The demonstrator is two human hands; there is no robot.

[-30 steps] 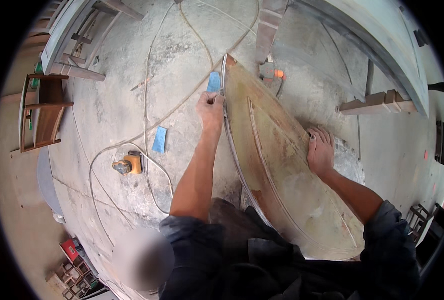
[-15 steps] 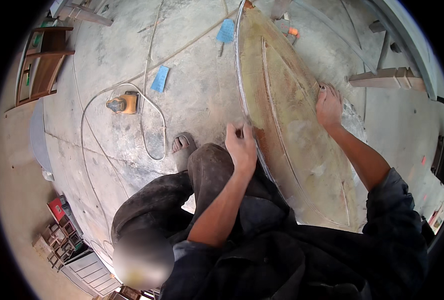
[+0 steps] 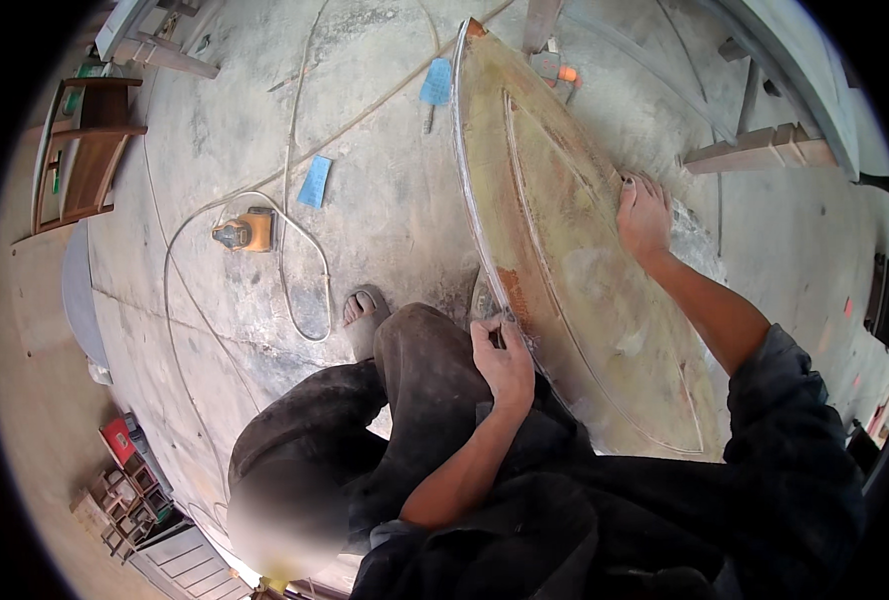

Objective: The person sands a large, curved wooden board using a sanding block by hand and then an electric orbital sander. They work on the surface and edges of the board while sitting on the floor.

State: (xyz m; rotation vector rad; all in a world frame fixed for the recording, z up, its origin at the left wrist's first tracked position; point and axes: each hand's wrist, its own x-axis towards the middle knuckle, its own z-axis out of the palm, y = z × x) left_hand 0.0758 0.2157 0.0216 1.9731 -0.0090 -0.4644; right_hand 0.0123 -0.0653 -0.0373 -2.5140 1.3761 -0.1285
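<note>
a: what are the fingers doing?

b: on the left hand (image 3: 505, 370), the thumb and first finger are bent close together, by the pale rim (image 3: 467, 170) on the left side of the leaf-shaped panel (image 3: 605, 290). i can't tell if they pinch something. it's too small to see.

a: and the right hand (image 3: 646, 215)?

b: it rests on the panel's right edge, with its fingers side by side and bent over. i can't tell how hard it holds.

a: where is the panel?

b: right in front of the person. its thin tip points away, and its wide end is near their dark clothes.

a: so what step is this?

b: my guess is the left hand is working on the rim while the right one steadies the panel.

a: what does the next move need?

b: i think light fingers along the rim, and a firm right hand so the panel won't slip.

a: what else is around?

b: a yellow sander (image 3: 250, 231) well left of the panel, and a blue strip (image 3: 436, 82) just left of its tip.
</note>
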